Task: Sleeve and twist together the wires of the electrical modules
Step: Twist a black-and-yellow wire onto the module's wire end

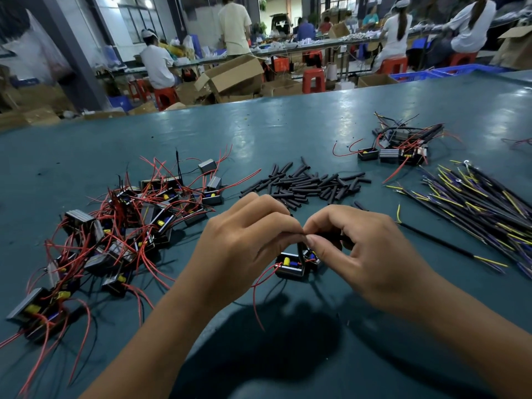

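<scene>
Table (288, 133): smooth teal covering, glossy, scuffed. Sleeve pieces (305, 182): matt black tubing. Module (290, 266) under my hands: black plastic case, red plastic-coated wires (259, 286). Piled modules (115, 226): some with dull grey ribbed faces, metal-looking. Boxes (230, 74) behind: brown cardboard.

Overhead light glares on the table (288, 131); dark shadow beneath hands; wide-angle edges bend.

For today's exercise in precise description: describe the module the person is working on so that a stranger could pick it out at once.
Start at the teal table and find the two hands, left hand and right hand, meeting near its front edge. Directly beneath their fingertips sits one small black module with yellow and blue parts. Unlike the tangled module pile to the left, it stands alone.
</scene>
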A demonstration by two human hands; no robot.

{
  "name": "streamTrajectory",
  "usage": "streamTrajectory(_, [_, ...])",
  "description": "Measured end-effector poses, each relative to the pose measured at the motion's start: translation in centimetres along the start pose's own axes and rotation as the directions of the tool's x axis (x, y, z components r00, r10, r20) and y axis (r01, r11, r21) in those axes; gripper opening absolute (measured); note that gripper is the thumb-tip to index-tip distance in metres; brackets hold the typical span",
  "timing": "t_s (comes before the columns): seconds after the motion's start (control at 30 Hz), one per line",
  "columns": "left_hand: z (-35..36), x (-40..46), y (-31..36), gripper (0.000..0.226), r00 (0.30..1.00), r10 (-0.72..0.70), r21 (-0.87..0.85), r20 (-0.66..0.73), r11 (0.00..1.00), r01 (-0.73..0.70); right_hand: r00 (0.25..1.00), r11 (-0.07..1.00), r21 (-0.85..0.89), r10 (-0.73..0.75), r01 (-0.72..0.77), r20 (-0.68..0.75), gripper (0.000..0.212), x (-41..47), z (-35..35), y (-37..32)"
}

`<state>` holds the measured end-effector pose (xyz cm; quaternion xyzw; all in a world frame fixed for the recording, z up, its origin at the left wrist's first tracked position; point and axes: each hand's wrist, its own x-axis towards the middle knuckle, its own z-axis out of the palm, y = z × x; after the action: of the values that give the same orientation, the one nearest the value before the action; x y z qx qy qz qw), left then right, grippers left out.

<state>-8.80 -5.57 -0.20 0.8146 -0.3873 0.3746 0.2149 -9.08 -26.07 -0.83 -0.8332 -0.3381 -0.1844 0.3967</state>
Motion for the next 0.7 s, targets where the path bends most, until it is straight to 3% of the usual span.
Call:
streamTrajectory(0.13, [0.2,0.0,0.5,0.016,1.0,-0.009,0.054,0.006,0.998,0.009,1.0,1.0,-0.021,-0.013,0.013,-0.018,0.003,-0.1,0.1,0.0])
streamTrajectory(0.2, [0.3,0.1,1.0,0.016,0.991,-0.131,-0.039,0.036,0.99,0.132,0.999,0.999,-0.04,-0.025,0.023,-0.038,0.004,-0.1,0.1,0.1])
streamTrajectory(0.3, [0.3,0.3,1.9,0.012,0.923,-0.365,-0.201,0.124,0.901,0.384,0.995,0.992,-0.107,-0.07,0.062,-0.071,0.007,-0.2,0.1,0.2])
streamTrajectory(0.4, [0.0,0.6,2.7,0.014,0.857,-0.482,-0.262,0.181,0.817,0.514,0.986,0.976,-0.186,-0.133,0.114,-0.096,0.011,-0.3,0.1,0.2])
streamTrajectory(0.5, [-0.1,0.6,2.8,0.018,0.736,-0.61,-0.398,0.295,0.622,0.674,0.973,0.944,-0.284,-0.204,0.167,-0.109,0.017,-0.3,0.2,0.2])
streamTrajectory(0.6, [0.0,0.6,2.8,0.024,0.523,-0.709,-0.542,0.473,0.234,0.807,0.964,0.924,-0.335,-0.236,0.185,-0.121,0.015,-0.3,0.4,0.1])
streamTrajectory(0.63, [0.0,0.6,2.7,0.024,0.489,-0.712,-0.56,0.503,0.163,0.812,0.967,0.933,-0.315,-0.222,0.174,-0.123,0.014,-0.3,0.4,0.1])
streamTrajectory(0.67, [-0.2,0.6,2.6,0.023,0.496,-0.712,-0.563,0.497,0.17,0.809,0.972,0.947,-0.28,-0.198,0.157,-0.123,0.014,-0.3,0.5,0.1])
streamTrajectory(0.7, [-0.4,0.5,2.3,0.022,0.549,-0.701,-0.546,0.456,0.267,0.794,0.979,0.963,-0.236,-0.166,0.135,-0.12,0.013,-0.3,0.5,0.1])
